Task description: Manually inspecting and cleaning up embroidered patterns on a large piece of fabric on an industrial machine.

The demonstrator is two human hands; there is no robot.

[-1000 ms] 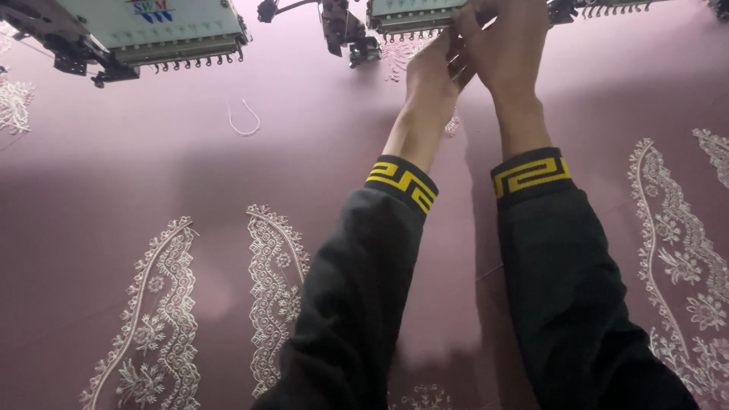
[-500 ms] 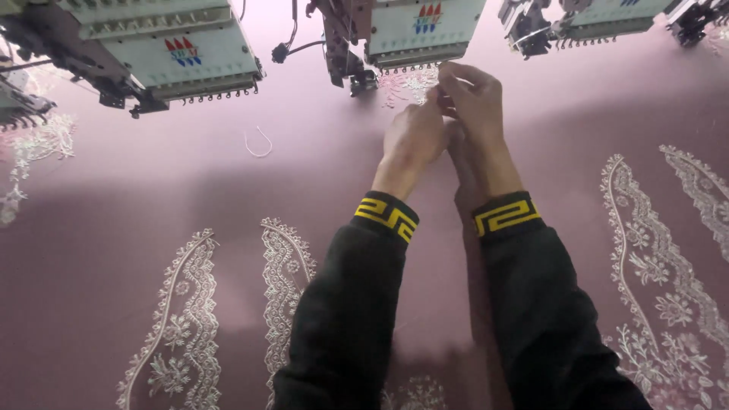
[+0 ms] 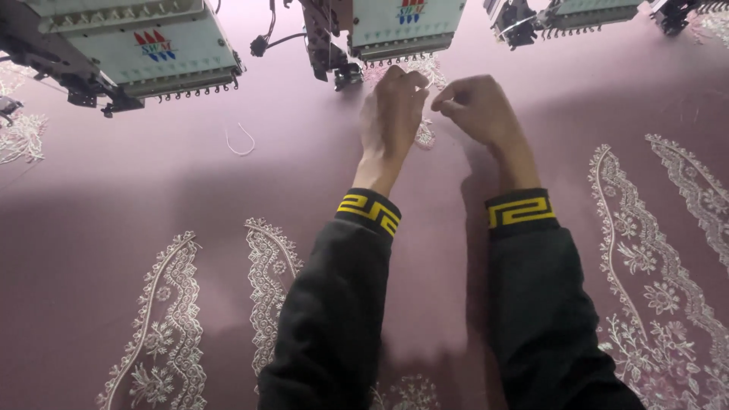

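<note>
Both hands reach out over the mauve cloth point(image 3: 319, 175), just below the middle machine head point(image 3: 406, 26). The left hand point(image 3: 393, 110) has its fingers curled together, tips pinched near the needles; the right hand point(image 3: 478, 110) is curled too, thumb against forefinger. Whatever they pinch is too fine to make out. Between them, white embroidery point(image 3: 425, 135) lies on the cloth. A loose thread loop point(image 3: 241, 142) rests well to the left.
</note>
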